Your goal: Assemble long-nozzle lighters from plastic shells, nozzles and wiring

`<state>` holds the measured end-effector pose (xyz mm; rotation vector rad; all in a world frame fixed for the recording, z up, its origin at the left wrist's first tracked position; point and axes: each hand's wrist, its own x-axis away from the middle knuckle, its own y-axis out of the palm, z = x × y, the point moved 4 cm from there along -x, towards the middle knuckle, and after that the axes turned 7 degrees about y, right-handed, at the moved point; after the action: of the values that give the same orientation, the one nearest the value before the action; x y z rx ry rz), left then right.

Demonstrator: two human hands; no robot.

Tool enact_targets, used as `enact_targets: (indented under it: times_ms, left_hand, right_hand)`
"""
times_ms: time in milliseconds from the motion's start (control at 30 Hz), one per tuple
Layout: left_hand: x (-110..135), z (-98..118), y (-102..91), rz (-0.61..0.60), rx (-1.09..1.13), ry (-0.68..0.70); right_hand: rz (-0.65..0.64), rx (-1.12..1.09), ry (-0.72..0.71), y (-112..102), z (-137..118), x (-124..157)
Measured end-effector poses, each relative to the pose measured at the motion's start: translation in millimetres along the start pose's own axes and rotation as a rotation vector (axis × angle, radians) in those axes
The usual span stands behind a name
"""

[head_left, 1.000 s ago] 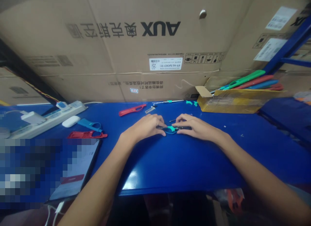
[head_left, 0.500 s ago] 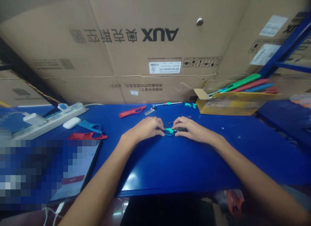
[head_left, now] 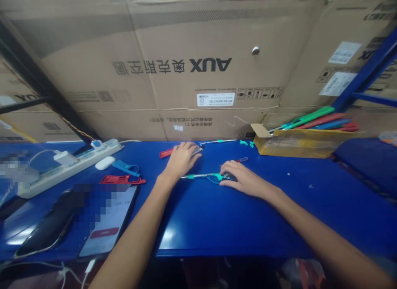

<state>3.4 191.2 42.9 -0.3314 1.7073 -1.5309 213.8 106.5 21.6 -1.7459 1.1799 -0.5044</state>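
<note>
My right hand (head_left: 240,177) is closed around the end of a blue handle shell (head_left: 214,180) lying on the table. A teal trigger-like piece (head_left: 216,176) sits in the shell, with a thin metal rod (head_left: 203,175) running left from it; a dark part shows under my right fingers. Farther back and left, my left hand (head_left: 182,158) has its thumb and forefinger on either side of a small clear piece (head_left: 196,150). That hand partly covers a red handle shell (head_left: 166,152). A small screwdriver (head_left: 242,160) lies just beyond my right hand.
A yellow-taped carton (head_left: 294,143) of coloured handles stands at back right. Another rod (head_left: 221,141) and small teal pieces (head_left: 245,143) lie along the back. To the left are a power strip (head_left: 80,162), a white case (head_left: 104,162), blue (head_left: 125,168) and red shells (head_left: 120,179), and a phone (head_left: 108,231).
My left hand has left the blue shell and moved back and left to the small clear piece, uncovering the metal rod. My right hand stays at the shell. The view has tilted up slightly.
</note>
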Motion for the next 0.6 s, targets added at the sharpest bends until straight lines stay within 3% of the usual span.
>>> enact_targets:
  times_ms: [100, 233, 300, 400, 467, 600]
  left_hand:
    - [7, -21, -3.2, -0.04, -0.106, -0.237]
    - [21, -50, -13.6, -0.225, -0.173, -0.632]
    - [34, -71, -21.9, -0.325, -0.164, -0.882]
    - [52, -102, -33.5, -0.375, -0.108, -1.096]
    - [62, -118, -35.9, -0.414, -0.097, -1.159]
    - [64, -125, -26.0, -0.418, -0.09, -1.056]
  right_hand:
    - [0.015, 0.016, -0.008, 2, -4, -2]
    - [0.031, 0.029, -0.014, 2, -4, -3]
    - [0.045, 0.02, -0.012, 0, -2, -3]
    - [0.068, 0.004, -0.007, -1, 0, -4]
    - [0.075, -0.001, -0.003, -1, 1, -5]
    - [0.084, -0.007, -0.004, -1, 1, -7]
